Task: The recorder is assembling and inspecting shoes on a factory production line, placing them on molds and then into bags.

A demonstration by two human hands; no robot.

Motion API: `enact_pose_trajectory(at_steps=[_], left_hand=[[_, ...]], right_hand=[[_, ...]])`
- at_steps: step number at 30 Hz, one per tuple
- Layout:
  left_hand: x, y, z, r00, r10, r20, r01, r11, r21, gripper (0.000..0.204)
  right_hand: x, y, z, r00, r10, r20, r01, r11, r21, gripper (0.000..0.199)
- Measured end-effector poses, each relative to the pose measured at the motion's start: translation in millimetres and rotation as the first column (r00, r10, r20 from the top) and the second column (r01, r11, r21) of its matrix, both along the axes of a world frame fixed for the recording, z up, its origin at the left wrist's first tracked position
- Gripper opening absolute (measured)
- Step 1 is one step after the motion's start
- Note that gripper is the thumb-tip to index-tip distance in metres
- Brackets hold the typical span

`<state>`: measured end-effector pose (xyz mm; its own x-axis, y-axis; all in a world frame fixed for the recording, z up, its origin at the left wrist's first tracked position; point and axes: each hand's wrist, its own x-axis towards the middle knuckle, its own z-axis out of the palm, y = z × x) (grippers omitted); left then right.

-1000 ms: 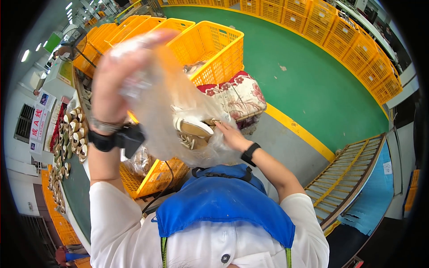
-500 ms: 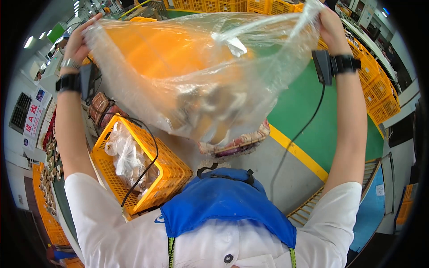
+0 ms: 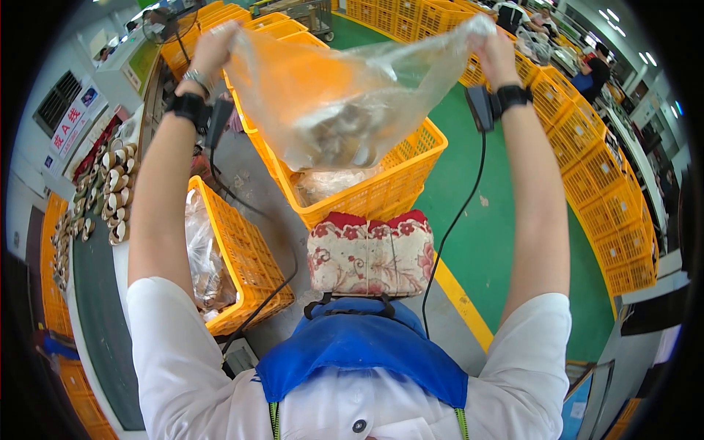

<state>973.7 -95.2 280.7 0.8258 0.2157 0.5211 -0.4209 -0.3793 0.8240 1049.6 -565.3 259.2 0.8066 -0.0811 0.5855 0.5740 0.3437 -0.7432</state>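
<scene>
- We hold a clear plastic bag (image 3: 345, 95) up in the air with both arms raised; our left hand (image 3: 213, 48) has its fingers closed on the bag's left top corner and our right hand (image 3: 495, 51) has its fingers pinched shut on the right top corner.
- The bag hangs stretched between the two hands, sagging in the middle above the near orange crate (image 3: 367, 183).
- What lies inside the bag is hard to make out: we see only a pale brown, blurred clump (image 3: 341, 136) low in the sag, behind glare and creases.
- Each wrist carries a black band, and a black cable (image 3: 455, 220) drops from the right wrist towards our chest.
- Below the bag, a flowered cushion (image 3: 370, 253) sits just against the near wall of that crate.
- A second orange crate (image 3: 238, 257) stands at our left, its far end hidden by our left forearm; it holds more clear bags with contents we cannot tell.
- Along the left rim a dark belt (image 3: 99, 293) carries rows of small round pale pieces (image 3: 114, 191), too small to identify.
- Stacked orange crates (image 3: 609, 198) curve along the right side of the green floor (image 3: 506, 220).
- Other people at the top right corner are cut off.
</scene>
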Motion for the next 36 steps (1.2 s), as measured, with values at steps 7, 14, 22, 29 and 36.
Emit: enact_pose_trajectory(at_steps=[7,14,22,29,36], left_hand=[[-100,-74,-184,0.714,-0.165,-0.681,0.471,0.832,0.292,0.025],[-274,-111,-262,0.681,-0.120,-0.723,0.245,0.967,0.070,0.020],[-397,-130,-297,0.436,-0.062,-0.898,-0.161,0.976,-0.146,0.018],[-419,-115,-316,0.613,-0.206,-0.763,-0.366,0.782,-0.505,0.019],[-454,-41,-317,0.664,0.075,-0.744,-0.190,0.979,-0.070,0.025]], right_hand=[[-23,-73,-231,0.851,-0.477,-0.221,0.184,0.664,-0.725,0.007],[-175,-15,-344,0.977,-0.040,-0.208,-0.210,-0.046,-0.977,0.035],[-246,130,-291,0.739,0.612,-0.281,-0.381,0.037,-0.924,0.034],[-283,162,-351,0.482,0.591,-0.646,-0.452,-0.464,-0.762,0.027],[-279,98,-446,0.832,0.142,-0.536,-0.467,-0.339,-0.816,0.030]])
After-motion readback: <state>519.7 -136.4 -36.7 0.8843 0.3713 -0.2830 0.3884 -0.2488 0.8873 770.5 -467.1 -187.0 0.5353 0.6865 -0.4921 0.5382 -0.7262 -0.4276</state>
